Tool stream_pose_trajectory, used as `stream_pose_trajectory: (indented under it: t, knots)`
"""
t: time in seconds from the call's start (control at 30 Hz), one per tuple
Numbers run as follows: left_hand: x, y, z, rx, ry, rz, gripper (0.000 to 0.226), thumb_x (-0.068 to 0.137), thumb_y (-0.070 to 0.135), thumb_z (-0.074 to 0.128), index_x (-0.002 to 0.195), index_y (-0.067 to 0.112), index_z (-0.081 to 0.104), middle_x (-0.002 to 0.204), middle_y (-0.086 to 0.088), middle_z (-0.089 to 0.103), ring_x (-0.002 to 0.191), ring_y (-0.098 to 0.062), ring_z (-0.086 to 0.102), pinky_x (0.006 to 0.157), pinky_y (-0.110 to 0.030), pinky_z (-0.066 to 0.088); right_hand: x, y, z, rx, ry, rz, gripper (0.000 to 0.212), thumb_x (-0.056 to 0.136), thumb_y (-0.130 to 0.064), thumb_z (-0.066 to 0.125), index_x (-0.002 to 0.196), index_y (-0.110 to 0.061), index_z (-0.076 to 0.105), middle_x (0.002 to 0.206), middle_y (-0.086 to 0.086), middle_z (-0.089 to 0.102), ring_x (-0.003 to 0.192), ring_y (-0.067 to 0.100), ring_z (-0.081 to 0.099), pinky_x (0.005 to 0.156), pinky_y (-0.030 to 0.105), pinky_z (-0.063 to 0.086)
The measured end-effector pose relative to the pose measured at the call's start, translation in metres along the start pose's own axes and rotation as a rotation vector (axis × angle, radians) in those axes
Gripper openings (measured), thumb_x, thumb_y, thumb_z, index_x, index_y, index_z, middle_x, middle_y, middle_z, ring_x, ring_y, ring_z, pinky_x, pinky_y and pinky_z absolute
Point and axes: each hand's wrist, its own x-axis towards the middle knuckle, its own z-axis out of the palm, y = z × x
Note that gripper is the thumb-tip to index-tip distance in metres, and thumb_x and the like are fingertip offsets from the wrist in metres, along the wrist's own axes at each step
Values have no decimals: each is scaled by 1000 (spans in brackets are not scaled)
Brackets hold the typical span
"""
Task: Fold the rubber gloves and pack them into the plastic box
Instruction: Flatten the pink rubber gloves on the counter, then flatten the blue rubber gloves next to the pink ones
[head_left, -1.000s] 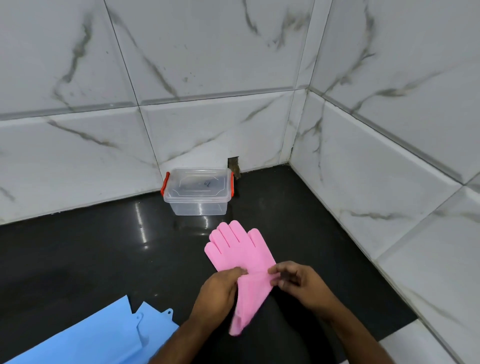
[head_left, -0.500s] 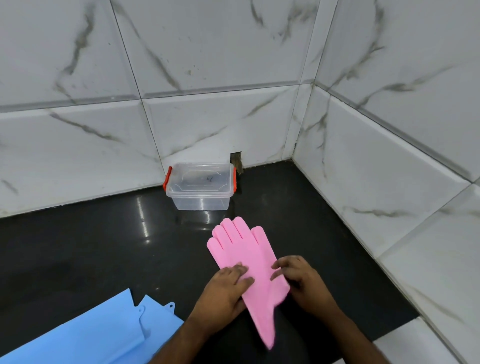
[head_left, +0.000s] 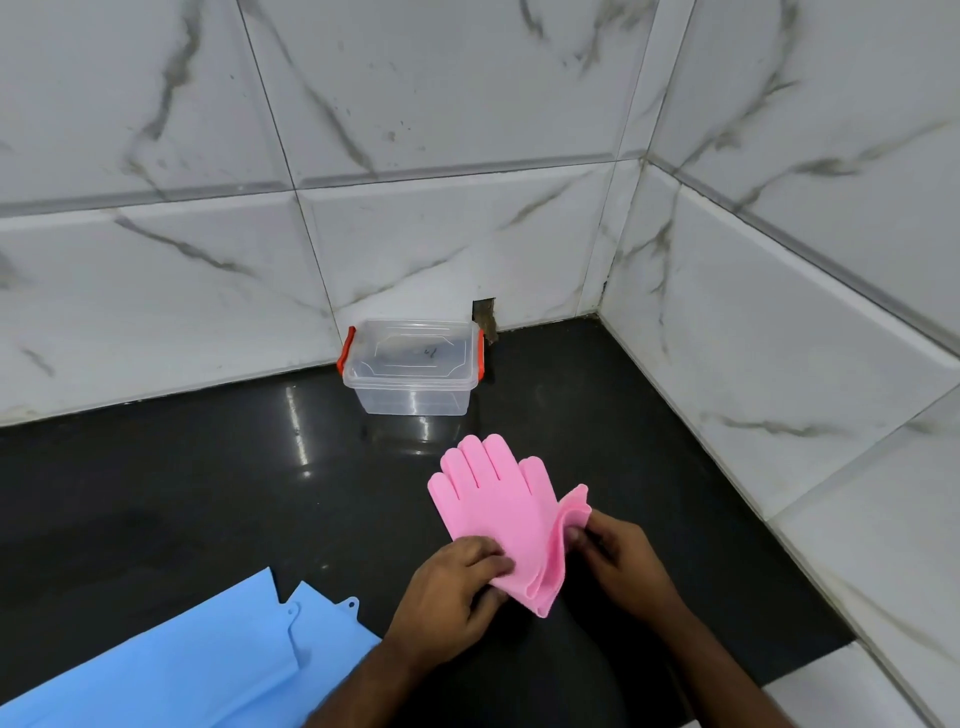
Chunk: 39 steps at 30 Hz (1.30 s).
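Note:
A pink rubber glove (head_left: 493, 499) lies on the black counter (head_left: 182, 493), fingers pointing away from me, its cuff end doubled up toward the fingers. My left hand (head_left: 449, 597) pinches the glove at the fold near its lower edge. My right hand (head_left: 621, 561) pinches the raised cuff edge on the right side. A clear plastic box (head_left: 413, 366) with a closed lid and red clips stands by the back wall, beyond the glove. Blue rubber gloves (head_left: 182, 670) lie flat at the lower left.
White marble-patterned tiled walls close off the counter at the back and right, meeting in a corner (head_left: 597, 312). A small dark hole (head_left: 484, 317) in the wall sits just right of the box. A white ledge (head_left: 857, 691) borders the counter's near right.
The glove's cuff, which hung down toward me, has been lifted and turned up to the right of the glove's fingers. My right hand moved with it; my left hand stayed at the fold.

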Motion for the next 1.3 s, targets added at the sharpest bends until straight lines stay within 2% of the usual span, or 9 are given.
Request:
stream_pose_trajectory:
  t: [0.13, 0.2, 0.37, 0.47, 0.63, 0.83, 1.03, 1.17, 1.3]
  knots:
    - [14, 9, -4, -354, 231, -294, 40, 100, 45, 55, 67, 24, 51, 61, 13, 49, 56, -3, 45, 54, -28, 40, 23, -10, 5, 8, 123, 59, 17, 100, -43, 57, 107, -55, 67, 102, -31, 73, 93, -7, 69, 74, 10, 51]
    - [25, 8, -7, -452, 302, -385, 52, 100, 45, 58, 63, 11, 45, 56, 10, 39, 52, -6, 36, 51, -31, 31, 41, -12, 6, -55, 110, 93, 13, 101, -41, 57, 93, -41, 67, 88, -18, 73, 78, 0, 67, 70, 27, 55]
    - [19, 9, -14, -273, 230, -134, 39, 102, 23, 61, 70, 21, 40, 69, 16, 45, 62, 0, 44, 58, -26, 39, 49, -11, 5, -103, -18, 18, 21, 99, -22, 66, 78, -17, 64, 75, -2, 63, 72, 7, 58, 68, 36, 49]
    - [0, 3, -9, -85, 69, 112, 18, 103, 21, 53, 106, 28, 68, 126, 15, 66, 110, -5, 64, 96, -28, 54, 12, 2, -10, 190, -58, 34, 14, 99, -9, 65, 98, -15, 78, 98, 3, 77, 93, 14, 73, 80, 29, 57]
    - [-1, 7, -2, 139, -288, 155, 44, 105, 25, 46, 148, 32, 52, 161, 4, 42, 154, -17, 27, 128, -44, 11, -35, 25, -29, 269, -216, 154, 46, 79, 21, 64, 99, -17, 80, 118, 6, 73, 115, 21, 69, 90, 39, 60]
    - [16, 29, 1, 211, -423, 79, 46, 107, 39, 42, 152, 31, 46, 168, 4, 27, 158, -18, 12, 126, -44, -1, -41, 21, -41, -170, -152, 101, 47, 86, 14, 67, 93, -30, 82, 123, -11, 71, 117, 7, 63, 96, 24, 52]
    - [-12, 19, -20, 147, -311, 142, 55, 100, 59, 44, 137, 24, 64, 155, 0, 50, 148, -16, 39, 123, -44, 26, -42, -9, -41, -793, -322, 117, 46, 88, 3, 60, 98, -37, 79, 124, -25, 68, 125, 4, 52, 104, 35, 41]
    - [-44, -1, -49, 121, -131, 151, 45, 102, 46, 50, 130, 17, 70, 140, -3, 65, 134, -20, 57, 111, -43, 43, -35, -56, 7, -750, -102, 47, 54, 85, 12, 53, 96, -35, 79, 112, -19, 74, 112, 12, 62, 97, 40, 47]
    - [-79, -30, -78, 102, -13, 90, 33, 98, 33, 64, 121, 13, 75, 131, -6, 70, 122, -25, 66, 103, -43, 51, -22, -107, 84, -648, -188, -6, 44, 86, 2, 56, 100, -33, 77, 110, -17, 75, 103, 13, 65, 93, 37, 51]
